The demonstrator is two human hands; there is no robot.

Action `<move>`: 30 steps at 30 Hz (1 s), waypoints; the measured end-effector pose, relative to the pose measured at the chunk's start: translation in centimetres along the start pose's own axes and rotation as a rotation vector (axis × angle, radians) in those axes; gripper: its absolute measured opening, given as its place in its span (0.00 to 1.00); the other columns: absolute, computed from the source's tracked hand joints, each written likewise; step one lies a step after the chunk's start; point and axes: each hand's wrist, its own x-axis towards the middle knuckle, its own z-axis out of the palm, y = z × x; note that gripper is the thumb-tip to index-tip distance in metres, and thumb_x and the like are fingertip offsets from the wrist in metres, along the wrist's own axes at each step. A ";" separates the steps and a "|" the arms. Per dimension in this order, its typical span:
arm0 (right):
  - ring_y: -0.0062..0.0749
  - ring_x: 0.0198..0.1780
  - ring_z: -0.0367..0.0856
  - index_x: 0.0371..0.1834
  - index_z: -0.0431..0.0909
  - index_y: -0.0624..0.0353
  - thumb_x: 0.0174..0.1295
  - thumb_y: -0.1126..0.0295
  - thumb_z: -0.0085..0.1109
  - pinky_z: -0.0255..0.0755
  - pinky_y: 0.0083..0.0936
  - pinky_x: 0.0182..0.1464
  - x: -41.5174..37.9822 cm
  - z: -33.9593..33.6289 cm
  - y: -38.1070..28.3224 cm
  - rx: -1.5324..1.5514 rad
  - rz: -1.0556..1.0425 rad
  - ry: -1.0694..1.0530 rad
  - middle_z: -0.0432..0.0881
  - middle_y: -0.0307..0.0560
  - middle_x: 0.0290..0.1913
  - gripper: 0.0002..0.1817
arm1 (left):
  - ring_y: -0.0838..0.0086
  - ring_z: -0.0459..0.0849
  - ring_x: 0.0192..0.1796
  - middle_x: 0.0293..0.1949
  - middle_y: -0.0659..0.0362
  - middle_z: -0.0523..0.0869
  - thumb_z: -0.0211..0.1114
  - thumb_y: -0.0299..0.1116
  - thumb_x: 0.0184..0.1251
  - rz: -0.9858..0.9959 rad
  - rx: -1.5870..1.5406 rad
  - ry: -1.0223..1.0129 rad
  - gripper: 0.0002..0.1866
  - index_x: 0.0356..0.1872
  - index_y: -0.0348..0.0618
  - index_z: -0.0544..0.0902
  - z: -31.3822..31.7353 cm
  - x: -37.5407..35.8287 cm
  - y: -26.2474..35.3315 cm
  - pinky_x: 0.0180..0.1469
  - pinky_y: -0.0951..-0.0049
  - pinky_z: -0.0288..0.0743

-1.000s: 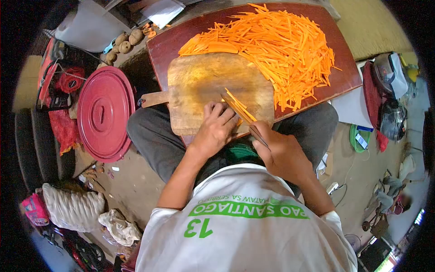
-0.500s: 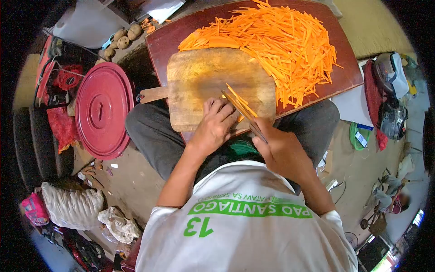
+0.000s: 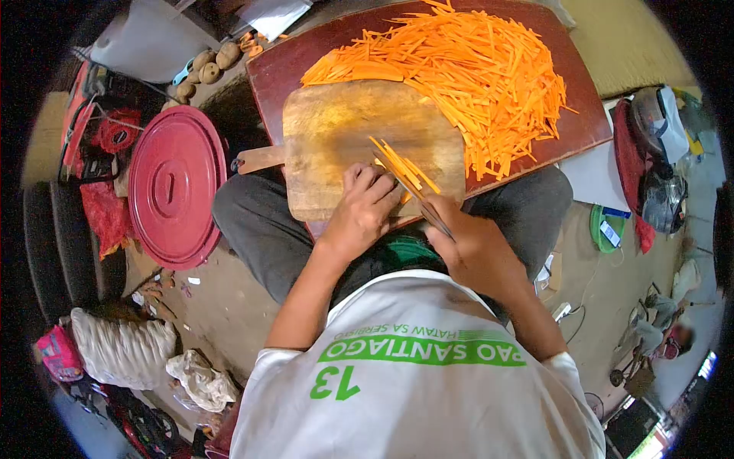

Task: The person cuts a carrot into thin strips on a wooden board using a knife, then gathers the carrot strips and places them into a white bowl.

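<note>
A wooden cutting board [image 3: 329,115] lies in front of me at the near edge of a dark red table. My right hand [image 3: 480,249] is closed around the handle of a knife [image 3: 437,217], whose blade slants across the board. Curled fingers of my left hand [image 3: 359,214] press a carrot piece [image 3: 404,198] on the board, just left of the blade; the hand hides most of it. Several thin carrot strips [image 3: 419,171] lie along the blade's right side. Behind and right of the board spreads a large heap of carrot sticks [image 3: 489,84].
The red table [image 3: 267,73] stands over my knees. A red round lid [image 3: 172,187] is to the left, with brown round vegetables [image 3: 208,70] behind it. Sacks [image 3: 122,348] lie on the floor at lower left. Bags [image 3: 661,191] and a green item [image 3: 605,229] are at right.
More carrot strips now lie beside the blade, fanned slightly apart. The knife and my right hand have shifted a little; my left hand stays nearly in place.
</note>
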 end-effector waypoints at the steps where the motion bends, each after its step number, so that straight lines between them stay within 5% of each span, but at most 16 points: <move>1: 0.73 0.43 0.88 0.63 0.74 0.63 0.79 0.65 0.60 0.80 0.64 0.43 -0.5 -0.2 -0.2 -0.002 0.016 -0.015 0.87 0.71 0.44 0.17 | 0.52 0.82 0.58 0.48 0.54 0.85 0.83 0.39 0.53 -0.002 0.006 -0.007 0.22 0.47 0.38 0.91 0.0 0.0 0.0 0.66 0.46 0.70; 3: 0.74 0.44 0.87 0.62 0.74 0.62 0.79 0.65 0.61 0.79 0.65 0.44 -0.7 -0.2 -0.3 0.037 0.151 -0.071 0.87 0.73 0.44 0.16 | 0.52 0.82 0.58 0.48 0.53 0.85 0.83 0.39 0.53 0.006 0.009 -0.014 0.22 0.48 0.38 0.91 0.0 0.0 -0.1 0.66 0.46 0.70; 9: 0.73 0.45 0.88 0.62 0.74 0.63 0.79 0.65 0.61 0.80 0.63 0.44 4.8 1.9 1.0 -0.011 0.024 0.012 0.87 0.72 0.44 0.17 | 0.50 0.83 0.58 0.49 0.52 0.85 0.84 0.40 0.52 0.011 -0.021 -0.024 0.27 0.51 0.36 0.90 -0.2 -0.1 -0.3 0.65 0.46 0.71; 14: 0.72 0.45 0.88 0.64 0.74 0.63 0.79 0.65 0.60 0.81 0.63 0.45 0.7 0.5 0.7 0.061 -0.016 0.060 0.87 0.71 0.46 0.17 | 0.49 0.82 0.58 0.50 0.51 0.85 0.85 0.38 0.51 -0.038 -0.041 -0.013 0.27 0.51 0.35 0.89 -0.2 0.0 0.2 0.65 0.47 0.72; 17: 0.72 0.46 0.89 0.65 0.75 0.63 0.79 0.66 0.60 0.82 0.62 0.46 -1.0 -0.3 -0.2 -0.002 0.062 -0.046 0.88 0.71 0.48 0.17 | 0.47 0.79 0.56 0.49 0.50 0.83 0.82 0.27 0.43 -0.012 -0.077 0.007 0.30 0.54 0.36 0.89 -0.1 0.1 -0.1 0.62 0.46 0.72; 20: 0.73 0.46 0.89 0.64 0.77 0.63 0.79 0.66 0.60 0.82 0.62 0.47 0.4 0.6 -0.1 0.056 0.098 0.000 0.88 0.71 0.49 0.17 | 0.49 0.80 0.58 0.51 0.52 0.84 0.85 0.38 0.50 -0.025 -0.044 -0.023 0.26 0.50 0.37 0.90 0.0 -0.2 -0.4 0.64 0.46 0.71; 27: 0.75 0.47 0.88 0.64 0.75 0.62 0.78 0.63 0.61 0.82 0.63 0.48 3.7 1.7 1.8 0.085 0.032 0.061 0.88 0.73 0.43 0.19 | 0.48 0.80 0.58 0.49 0.52 0.83 0.85 0.36 0.50 -0.030 -0.057 -0.038 0.26 0.51 0.39 0.91 -0.5 0.1 -0.1 0.64 0.47 0.72; 30: 0.75 0.45 0.88 0.65 0.74 0.63 0.78 0.62 0.62 0.81 0.64 0.47 0.4 -1.0 -1.3 0.111 0.200 -0.053 0.87 0.74 0.41 0.21 | 0.47 0.80 0.60 0.51 0.51 0.85 0.85 0.34 0.52 -0.033 -0.068 -0.063 0.27 0.54 0.38 0.90 -0.4 -0.5 -0.4 0.65 0.46 0.74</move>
